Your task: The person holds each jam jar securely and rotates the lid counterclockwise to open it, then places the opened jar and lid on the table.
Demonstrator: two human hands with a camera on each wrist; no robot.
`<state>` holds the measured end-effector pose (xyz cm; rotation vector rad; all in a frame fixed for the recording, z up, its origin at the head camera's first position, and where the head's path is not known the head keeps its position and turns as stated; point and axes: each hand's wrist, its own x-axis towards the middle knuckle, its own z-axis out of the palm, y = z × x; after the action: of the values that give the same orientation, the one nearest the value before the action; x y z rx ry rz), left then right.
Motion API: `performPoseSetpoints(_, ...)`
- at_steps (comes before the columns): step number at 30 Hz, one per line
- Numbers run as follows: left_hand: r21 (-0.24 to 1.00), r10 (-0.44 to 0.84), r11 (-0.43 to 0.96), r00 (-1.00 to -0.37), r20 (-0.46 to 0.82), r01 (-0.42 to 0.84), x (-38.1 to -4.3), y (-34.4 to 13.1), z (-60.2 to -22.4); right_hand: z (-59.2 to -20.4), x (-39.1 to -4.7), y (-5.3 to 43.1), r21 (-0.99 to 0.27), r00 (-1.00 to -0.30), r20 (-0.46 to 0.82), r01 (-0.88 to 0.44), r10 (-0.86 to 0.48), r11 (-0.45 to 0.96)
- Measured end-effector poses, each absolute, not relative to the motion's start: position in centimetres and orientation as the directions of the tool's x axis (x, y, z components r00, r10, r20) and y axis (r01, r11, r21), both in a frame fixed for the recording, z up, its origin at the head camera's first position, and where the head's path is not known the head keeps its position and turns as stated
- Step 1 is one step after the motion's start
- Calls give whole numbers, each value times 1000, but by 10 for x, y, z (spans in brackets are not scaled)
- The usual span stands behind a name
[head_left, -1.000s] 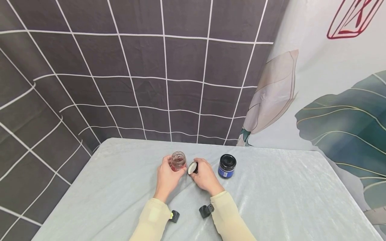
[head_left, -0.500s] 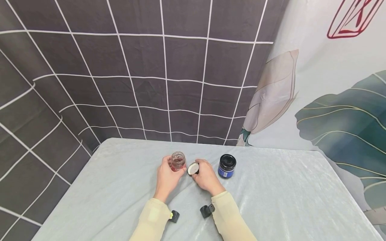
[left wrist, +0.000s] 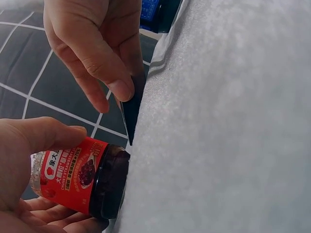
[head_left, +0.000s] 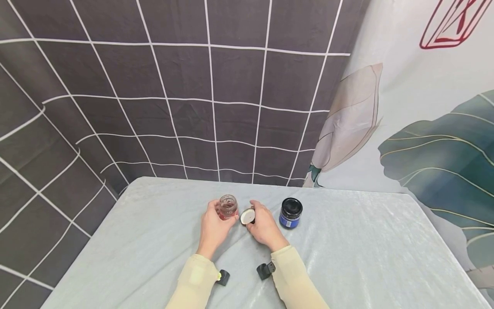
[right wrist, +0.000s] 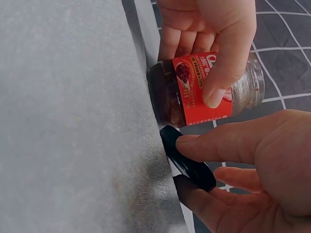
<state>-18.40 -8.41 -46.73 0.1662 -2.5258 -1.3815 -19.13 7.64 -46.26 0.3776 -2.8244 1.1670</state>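
Note:
My left hand (head_left: 216, 231) grips an open glass jam jar (head_left: 228, 206) standing upright on the table, thumb and fingers on either side. Its red label reads "chunky strawberry" in the left wrist view, and dark jam (right wrist: 167, 99) shows at the bottom. Just right of the jar, my right hand (head_left: 265, 227) holds the jar's black lid (head_left: 247, 216) between thumb and fingers. The lid is tilted low at the tabletop with its white inside facing up. In the right wrist view the thumb lies on the lid (right wrist: 187, 159), close beside the jar's base.
A second jar (head_left: 291, 212) with a black lid and blue label stands right of my right hand. Pale grey cloth covers the table (head_left: 366, 240). Dark tiled-pattern fabric (head_left: 185, 86) hangs behind and left, and a leaf-print curtain (head_left: 424, 141) at the right.
The lid has tipped from a steep slant to a flatter one, showing more of its white inside. A right-hand finger has lifted slightly; the left hand and jam jar stay put.

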Motion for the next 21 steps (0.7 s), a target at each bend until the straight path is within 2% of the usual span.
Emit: performPoseSetpoints(21,833,-205,552,-966,157,18,-183,-85,-467,-463,-190,79,-648,-972,140,-235,-191,724)
